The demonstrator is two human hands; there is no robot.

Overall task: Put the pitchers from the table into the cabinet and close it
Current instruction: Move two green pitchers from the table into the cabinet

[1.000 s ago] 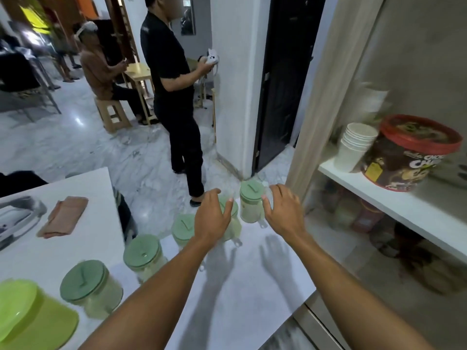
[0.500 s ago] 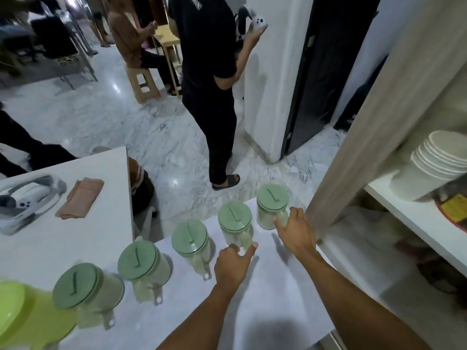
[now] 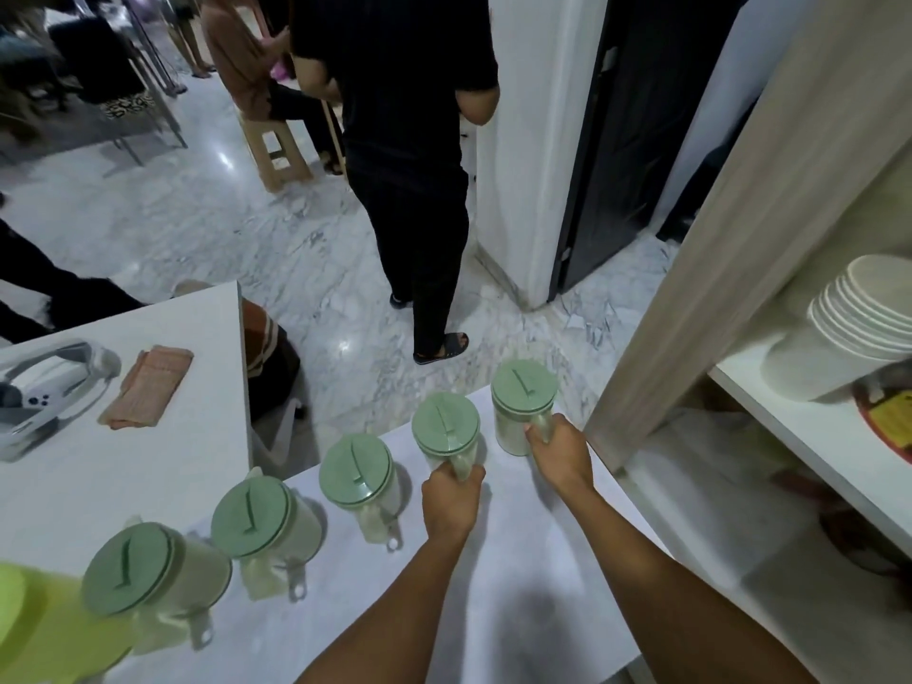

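White tabletop (image 3: pixel 518 575) carries five green-lidded clear pitchers; left hand (image 3: pixel 451 501) and right hand (image 3: pixel 560 454) hide two handles they clasp.

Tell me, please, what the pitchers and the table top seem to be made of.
Pitchers: probably plastic. The bodies are cloudy and half see-through, the sage green lids matte, with moulded handles.
Table: a smooth white top with a soft sheen, maybe laminate or stone; the picture cannot settle which.

Five pitchers (image 3: pixel 355 471) in a row on the table (image 3: pixel 518 560), open cabinet (image 3: pixel 799 436) to its right, stacked cups (image 3: pixel 849 333) on its shelf
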